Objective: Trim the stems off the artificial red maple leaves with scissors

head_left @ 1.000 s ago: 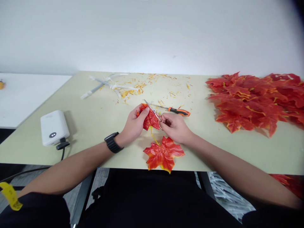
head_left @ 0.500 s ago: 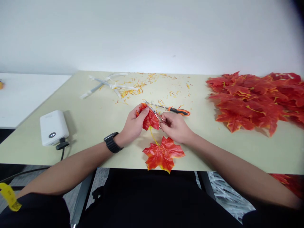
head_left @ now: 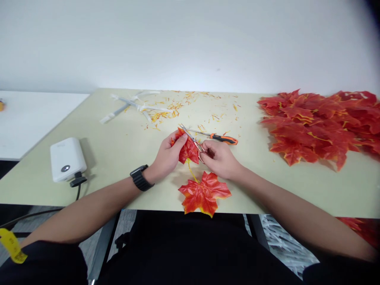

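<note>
My left hand (head_left: 168, 155) pinches a red artificial maple leaf (head_left: 189, 152) between thumb and fingers. In my right hand (head_left: 220, 159) is a pair of scissors (head_left: 193, 139), its blades lying along the leaf's upper right edge. From the held leaf a yellow stem (head_left: 192, 171) runs down to a second red maple leaf (head_left: 204, 193), which hangs slightly over the front edge of the table. Just behind my right hand lies a screwdriver (head_left: 224, 139) with an orange and black handle. Fingers hide part of the held leaf and the scissor handles.
Red maple leaves (head_left: 311, 126) are heaped at the table's right. Toward the back left lie clear plastic strips (head_left: 136, 106) beside scattered yellow and red trimmings (head_left: 163, 115). A white power bank (head_left: 67, 159) with a plugged-in cable sits on the left. A white table (head_left: 38, 122) adjoins there.
Hardly anything differs. The held leaf and my left fingers have shifted very slightly, while the scissors stay at the leaf's edge.
</note>
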`<move>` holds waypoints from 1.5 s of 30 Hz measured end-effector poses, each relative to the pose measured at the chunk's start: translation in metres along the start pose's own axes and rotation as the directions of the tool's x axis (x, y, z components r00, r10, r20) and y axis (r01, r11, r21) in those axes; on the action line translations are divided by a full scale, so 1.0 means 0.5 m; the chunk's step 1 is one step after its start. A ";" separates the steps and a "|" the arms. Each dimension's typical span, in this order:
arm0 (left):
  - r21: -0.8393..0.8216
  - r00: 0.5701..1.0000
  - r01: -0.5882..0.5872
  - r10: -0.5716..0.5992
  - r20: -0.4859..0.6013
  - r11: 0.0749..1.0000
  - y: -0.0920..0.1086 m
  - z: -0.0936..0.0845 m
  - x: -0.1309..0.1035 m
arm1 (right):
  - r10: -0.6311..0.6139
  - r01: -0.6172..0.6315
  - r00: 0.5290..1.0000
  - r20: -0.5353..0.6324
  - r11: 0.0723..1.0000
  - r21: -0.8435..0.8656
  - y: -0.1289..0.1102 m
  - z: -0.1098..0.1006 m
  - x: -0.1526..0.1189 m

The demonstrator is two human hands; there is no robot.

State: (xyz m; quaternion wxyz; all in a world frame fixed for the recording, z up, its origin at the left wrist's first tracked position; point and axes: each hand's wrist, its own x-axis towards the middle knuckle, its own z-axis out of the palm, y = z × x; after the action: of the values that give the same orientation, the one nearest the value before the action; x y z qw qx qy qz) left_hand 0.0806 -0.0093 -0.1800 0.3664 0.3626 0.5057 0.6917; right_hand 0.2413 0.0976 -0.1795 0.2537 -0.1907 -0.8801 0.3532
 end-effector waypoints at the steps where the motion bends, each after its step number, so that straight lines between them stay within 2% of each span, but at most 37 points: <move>1: 0.003 1.000 -0.003 0.003 -0.002 1.000 0.001 0.001 0.000 | 0.004 -0.004 1.000 0.002 1.000 0.001 0.000 0.000 0.000; 12: 0.109 0.998 -0.045 0.050 -0.041 0.993 0.000 0.003 0.001 | -0.003 0.003 1.000 -0.001 0.999 -0.046 -0.002 0.004 0.001; 21: 0.127 0.999 -0.038 0.042 -0.024 0.991 -0.001 0.003 0.002 | 0.018 -0.018 1.000 0.003 0.999 -0.041 -0.004 0.004 0.001; 30: 0.118 0.999 -0.039 0.042 -0.022 0.992 -0.002 0.003 0.001 | 0.034 -0.034 0.999 0.011 0.999 -0.012 -0.006 0.004 0.001; 34: 0.089 0.999 -0.034 0.036 -0.023 0.995 -0.005 -0.002 0.004 | 0.050 -0.049 0.999 -0.021 0.999 0.012 -0.005 0.000 0.002; 40: -0.032 0.998 -0.040 0.038 -0.052 0.999 0.000 -0.003 0.010 | 0.121 -0.112 0.988 -0.096 0.989 0.098 0.016 -0.012 0.006; 45: -0.016 0.996 -0.005 0.003 -0.092 1.000 0.006 -0.006 0.010 | 0.156 -0.138 0.984 -0.086 0.973 0.183 0.020 -0.020 0.010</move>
State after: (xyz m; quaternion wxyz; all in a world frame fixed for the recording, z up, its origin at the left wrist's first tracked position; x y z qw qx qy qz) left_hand 0.0754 -0.0069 -0.1770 0.3444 0.3284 0.5157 0.7125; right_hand 0.2445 0.1122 -0.1790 0.2864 -0.2495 -0.8151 0.4375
